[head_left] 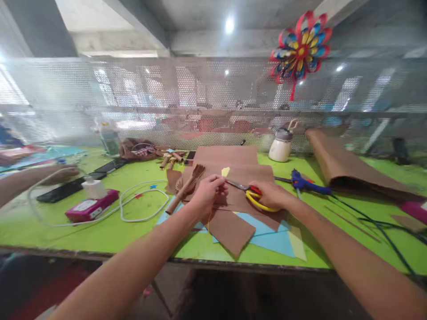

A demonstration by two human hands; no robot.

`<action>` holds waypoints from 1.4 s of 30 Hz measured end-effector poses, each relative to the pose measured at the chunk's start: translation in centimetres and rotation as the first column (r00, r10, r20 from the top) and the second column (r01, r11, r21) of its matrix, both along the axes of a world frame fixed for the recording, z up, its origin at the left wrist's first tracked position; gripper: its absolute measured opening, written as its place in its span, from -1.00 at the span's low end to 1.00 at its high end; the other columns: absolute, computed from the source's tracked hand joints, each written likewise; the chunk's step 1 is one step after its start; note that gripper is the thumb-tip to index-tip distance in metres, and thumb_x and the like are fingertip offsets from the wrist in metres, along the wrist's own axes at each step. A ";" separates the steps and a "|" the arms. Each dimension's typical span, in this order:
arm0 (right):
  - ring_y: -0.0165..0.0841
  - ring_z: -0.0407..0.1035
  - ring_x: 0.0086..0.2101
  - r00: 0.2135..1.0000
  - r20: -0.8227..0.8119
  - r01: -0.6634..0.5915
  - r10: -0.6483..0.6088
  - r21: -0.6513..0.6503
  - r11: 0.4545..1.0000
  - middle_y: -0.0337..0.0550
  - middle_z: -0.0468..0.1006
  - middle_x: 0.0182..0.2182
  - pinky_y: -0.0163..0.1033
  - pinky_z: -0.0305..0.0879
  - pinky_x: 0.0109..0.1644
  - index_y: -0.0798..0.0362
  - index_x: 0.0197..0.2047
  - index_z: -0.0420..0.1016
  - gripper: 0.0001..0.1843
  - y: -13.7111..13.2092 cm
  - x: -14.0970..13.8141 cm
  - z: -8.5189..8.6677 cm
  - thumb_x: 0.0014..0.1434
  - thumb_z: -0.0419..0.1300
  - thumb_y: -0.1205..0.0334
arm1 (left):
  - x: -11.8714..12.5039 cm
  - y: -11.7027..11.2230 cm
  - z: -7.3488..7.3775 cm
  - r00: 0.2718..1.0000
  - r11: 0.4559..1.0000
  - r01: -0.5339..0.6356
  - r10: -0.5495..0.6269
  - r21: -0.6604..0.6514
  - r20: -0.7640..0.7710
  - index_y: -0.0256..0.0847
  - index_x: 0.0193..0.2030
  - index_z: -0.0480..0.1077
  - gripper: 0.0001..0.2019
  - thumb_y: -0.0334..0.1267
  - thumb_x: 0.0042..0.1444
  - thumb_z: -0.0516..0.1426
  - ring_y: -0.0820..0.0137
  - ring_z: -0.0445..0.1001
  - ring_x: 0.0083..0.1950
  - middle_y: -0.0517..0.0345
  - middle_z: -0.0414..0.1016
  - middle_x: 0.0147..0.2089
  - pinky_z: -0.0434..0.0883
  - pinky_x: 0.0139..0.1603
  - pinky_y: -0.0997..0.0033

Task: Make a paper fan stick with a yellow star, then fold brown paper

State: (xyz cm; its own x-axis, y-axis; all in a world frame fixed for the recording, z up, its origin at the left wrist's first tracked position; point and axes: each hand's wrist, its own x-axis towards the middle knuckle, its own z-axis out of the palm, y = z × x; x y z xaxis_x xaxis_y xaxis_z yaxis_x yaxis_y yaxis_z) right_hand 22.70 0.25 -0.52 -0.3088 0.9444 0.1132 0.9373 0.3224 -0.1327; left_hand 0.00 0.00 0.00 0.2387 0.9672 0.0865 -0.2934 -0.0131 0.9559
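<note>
My left hand (211,192) is closed in a pinch over the brown paper sheets. A small piece of yellow paper (225,171) stands at its fingertips, and a thin yellow string (209,221) hangs below the hand. In my right hand (268,194) is a pair of scissors with yellow handles (258,201); their blades point left, with the tips close to my left fingers and the yellow paper. Left of my hands lies a rolled brown paper tube with a fringed end (187,189). Brown paper (230,231) and light blue paper (273,242) overlap under and in front of my hands.
A blue glue gun (308,184) with a black cable lies at right, near a large brown paper bag (328,155). A white jar (281,146) stands behind. At left are a magenta box (91,206), a white cable (122,218) and another person's arm (33,181).
</note>
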 end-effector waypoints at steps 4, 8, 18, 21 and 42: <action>-0.20 0.42 -0.23 0.998 -0.056 0.002 -0.001 0.018 1.000 -0.12 0.56 -0.18 -0.28 0.18 -0.30 -0.09 -0.02 0.40 -0.60 -0.2 -0.1 0.1 0.03 0.12 0.13 | -0.1 0.1 0.3 0.997 0.997 -0.074 0.072 0.032 0.037 -0.28 -0.40 0.32 -0.84 -0.24 -0.04 0.18 0.53 0.36 -0.47 0.19 0.35 -0.50 0.28 -0.44 0.54; -0.23 0.41 -0.24 0.936 -0.345 -0.064 0.068 0.023 0.998 -0.12 0.55 -0.19 -0.26 0.26 -0.23 -0.03 0.02 0.35 -0.54 0.0 0.0 0.0 -0.01 0.16 0.21 | -0.4 0.1 0.6 0.989 0.985 -0.148 0.148 0.086 0.006 -0.28 -0.40 0.34 -0.83 -0.21 -0.02 0.17 0.52 0.38 -0.40 0.16 0.37 -0.45 0.29 -0.36 0.52; -0.37 0.35 -0.45 0.723 -0.690 -0.148 0.009 -0.142 0.979 -0.24 0.45 -0.46 -0.31 0.28 -0.42 0.06 -0.13 0.30 -0.54 -1.3 -0.7 1.6 -0.09 0.28 0.06 | -0.5 0.2 0.7 0.978 0.978 -0.208 0.208 0.002 0.021 -0.22 -0.40 0.34 -0.80 -0.15 -0.07 0.21 0.44 0.38 -0.24 0.13 0.37 -0.36 0.26 -0.38 0.52; -0.34 0.36 -0.42 0.762 -0.646 -0.149 0.045 -0.107 0.983 -0.19 0.48 -0.44 -0.29 0.29 -0.40 0.07 -0.16 0.31 -0.53 -1.7 -1.5 1.8 -0.06 0.26 -0.04 | -0.4 0.2 0.8 0.973 0.974 -0.227 0.226 0.012 0.047 -0.24 -0.39 0.36 -0.78 -0.15 -0.11 0.24 0.45 0.38 -0.26 0.13 0.37 -0.35 0.26 -0.39 0.52; -0.32 0.41 -0.40 0.758 -0.640 -0.201 0.124 -0.048 0.978 -0.12 0.53 -0.40 -0.28 0.35 -0.34 0.10 -0.16 0.35 -0.56 -3.5 -4.2 2.1 0.06 0.12 -0.09 | 0.0 -0.2 0.7 0.994 0.991 -0.114 0.113 0.075 0.011 -0.23 -0.36 0.42 -0.73 -0.06 -0.09 0.24 0.43 0.40 -0.26 0.11 0.43 -0.33 0.29 -0.27 0.44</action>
State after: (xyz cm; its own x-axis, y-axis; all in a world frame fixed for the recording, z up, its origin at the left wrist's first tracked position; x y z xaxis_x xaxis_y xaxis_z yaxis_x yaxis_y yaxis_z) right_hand 18.52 -3.24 1.61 -0.3536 0.9043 0.2393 0.5635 0.4101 -0.7171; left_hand -0.03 -0.17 0.70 0.1271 0.9788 0.1608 -0.2919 -0.1180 0.9491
